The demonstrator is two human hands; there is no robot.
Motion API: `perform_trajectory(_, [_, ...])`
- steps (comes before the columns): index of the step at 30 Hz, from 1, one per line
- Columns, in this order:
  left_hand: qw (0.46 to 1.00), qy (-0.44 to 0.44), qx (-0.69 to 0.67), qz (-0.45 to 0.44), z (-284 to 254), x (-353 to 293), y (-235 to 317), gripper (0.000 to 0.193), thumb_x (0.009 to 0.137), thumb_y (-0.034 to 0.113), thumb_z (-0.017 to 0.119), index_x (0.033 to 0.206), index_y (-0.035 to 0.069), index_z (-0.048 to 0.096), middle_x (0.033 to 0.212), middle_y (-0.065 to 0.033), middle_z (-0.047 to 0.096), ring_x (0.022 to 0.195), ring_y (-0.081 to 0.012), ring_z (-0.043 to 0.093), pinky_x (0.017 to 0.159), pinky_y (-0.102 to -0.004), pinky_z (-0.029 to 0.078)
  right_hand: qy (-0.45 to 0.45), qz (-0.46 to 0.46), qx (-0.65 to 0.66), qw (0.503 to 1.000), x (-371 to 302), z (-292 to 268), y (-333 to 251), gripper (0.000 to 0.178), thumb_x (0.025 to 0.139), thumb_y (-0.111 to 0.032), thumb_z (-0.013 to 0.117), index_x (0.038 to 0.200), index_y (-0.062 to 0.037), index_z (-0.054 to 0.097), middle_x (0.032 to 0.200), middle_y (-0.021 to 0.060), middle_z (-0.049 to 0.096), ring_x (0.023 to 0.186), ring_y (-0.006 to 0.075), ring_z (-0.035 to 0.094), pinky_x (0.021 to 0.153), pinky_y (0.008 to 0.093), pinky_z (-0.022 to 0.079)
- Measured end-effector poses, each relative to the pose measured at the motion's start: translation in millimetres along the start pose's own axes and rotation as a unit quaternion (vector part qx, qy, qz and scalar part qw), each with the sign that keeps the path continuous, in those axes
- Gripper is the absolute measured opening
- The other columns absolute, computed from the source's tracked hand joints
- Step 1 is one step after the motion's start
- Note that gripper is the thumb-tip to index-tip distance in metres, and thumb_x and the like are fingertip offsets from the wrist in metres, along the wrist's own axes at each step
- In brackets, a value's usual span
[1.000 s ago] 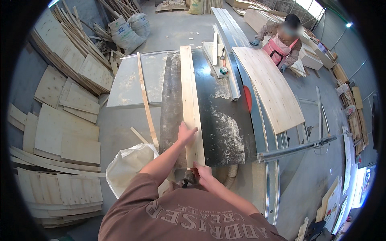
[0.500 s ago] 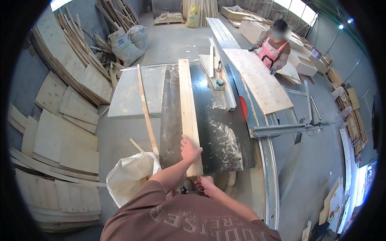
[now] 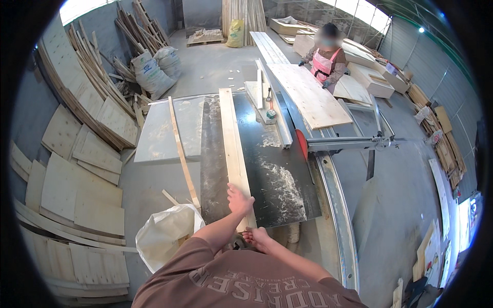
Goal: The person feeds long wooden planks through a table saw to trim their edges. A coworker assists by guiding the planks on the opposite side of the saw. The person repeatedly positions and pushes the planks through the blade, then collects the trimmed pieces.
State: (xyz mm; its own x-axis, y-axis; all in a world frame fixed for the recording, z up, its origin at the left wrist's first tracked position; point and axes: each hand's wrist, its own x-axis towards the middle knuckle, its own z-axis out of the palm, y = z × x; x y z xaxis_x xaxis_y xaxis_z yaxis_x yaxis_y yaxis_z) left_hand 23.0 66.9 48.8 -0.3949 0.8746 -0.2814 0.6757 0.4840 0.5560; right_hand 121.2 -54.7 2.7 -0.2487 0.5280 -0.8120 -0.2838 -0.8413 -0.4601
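A long pale wooden plank (image 3: 232, 149) lies lengthwise on the dark saw table (image 3: 277, 200), running away from me. My left hand (image 3: 240, 199) is closed across the plank near its close end, fingers at the left edge and thumb at the right. Just below, my right hand (image 3: 257, 238) grips the same plank at its near end with curled fingers. Right of the plank sit a wooden-board fence (image 3: 278, 123) with a red-and-green tool (image 3: 270, 114) on it, and a red blade guard (image 3: 301, 145). Sawdust is scattered over the table.
A co-worker in a pink apron (image 3: 324, 64) holds a plywood sheet (image 3: 310, 100) on the sliding carriage, whose metal crossbar (image 3: 349, 144) reaches right. A thin strip (image 3: 183, 154) and an open white sack (image 3: 167, 231) are at my left. Stacked boards (image 3: 82, 190) line the left wall.
The co-worker's plywood sheet and the carriage crossbar have slid away from me, past the red guard. My hands keep their hold on the plank. The whole view has shifted slightly.
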Motion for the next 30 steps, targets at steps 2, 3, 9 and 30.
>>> perform_trajectory(2, [1.000,0.003,0.016,0.017,-1,-6,-1,0.125,0.072,0.028,0.088,0.159,-0.004,0.003,0.153,-0.0255,0.034,0.132,-0.0444,0.048,0.103,-0.0498,0.051,-0.014,0.006,0.009,1.000,5,-3,0,0.019,0.102,-0.018,0.061,0.103,0.0000,0.065,0.083,0.0051,0.068,0.067,0.0140,0.064,0.059,0.0276,0.053])
perform_trajectory(3, [0.999,0.006,0.024,0.025,-1,-8,-2,0.125,0.072,0.028,0.088,0.159,-0.004,0.003,0.153,-0.0254,0.033,0.132,-0.0444,0.047,0.103,-0.0501,0.051,-0.022,0.009,0.013,1.000,6,-3,-2,0.019,0.101,-0.018,0.061,0.102,-0.0003,0.066,0.080,0.0042,0.068,0.066,0.0135,0.064,0.058,0.0275,0.052])
perform_trajectory(9, [0.999,-0.020,0.022,0.026,-14,-18,0,0.128,0.071,0.029,0.089,0.159,-0.004,0.002,0.158,-0.0258,0.028,0.135,-0.0447,0.045,0.103,-0.0511,0.052,-0.039,-0.002,0.014,0.999,5,1,-7,0.018,0.102,-0.018,0.056,0.102,-0.0022,0.066,0.079,0.0048,0.067,0.065,0.0140,0.063,0.056,0.0287,0.049])
perform_trajectory(30, [0.989,-0.006,0.123,0.080,-1,-43,-15,0.124,0.073,0.036,0.083,0.159,-0.005,0.004,0.158,-0.0397,0.022,0.120,-0.0523,0.058,0.093,-0.0495,0.057,-0.017,-0.066,-0.036,0.997,-27,28,-10,0.021,0.098,-0.012,0.048,0.082,-0.0069,0.060,0.072,0.0037,0.060,0.059,0.0121,0.055,0.052,0.0286,0.043])
